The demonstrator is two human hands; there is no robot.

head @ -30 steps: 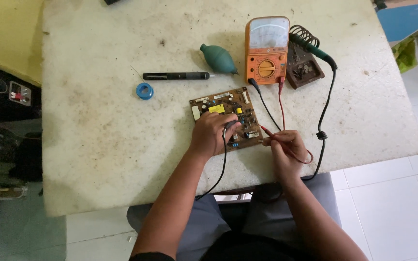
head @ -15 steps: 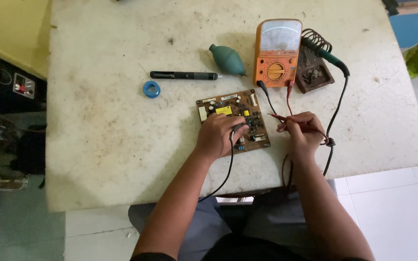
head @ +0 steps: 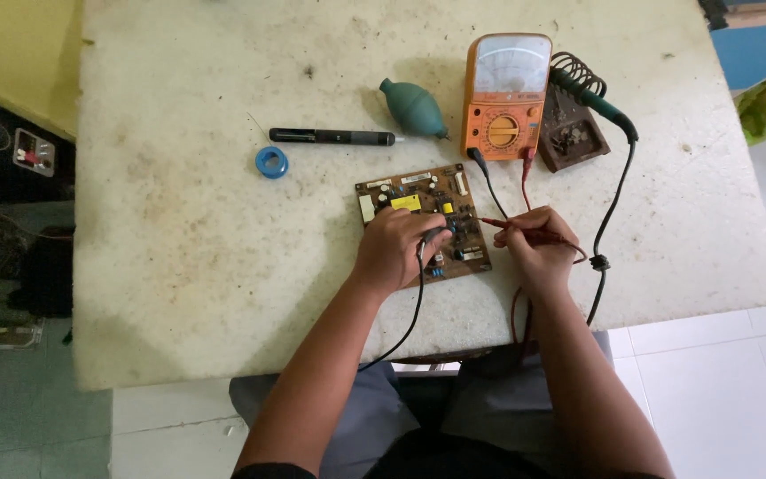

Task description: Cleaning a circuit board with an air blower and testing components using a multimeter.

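Two hands at the brown circuit board [head: 425,222]: left hand [head: 394,248] pinches the black probe [head: 433,235] onto it, right hand [head: 535,244] pinches the red probe [head: 500,223] beside its edge.

One brown printed circuit board [head: 423,222]. One orange analogue multimeter [head: 506,96], with two probes: one black [head: 433,236], one red [head: 511,225]. One teal rubber blower bulb [head: 413,106]. One black pen-shaped tool [head: 332,137]. One blue ring-shaped spool [head: 271,162]. One green-handled soldering iron [head: 606,106]. Two hands: left [head: 392,248], right [head: 538,248].
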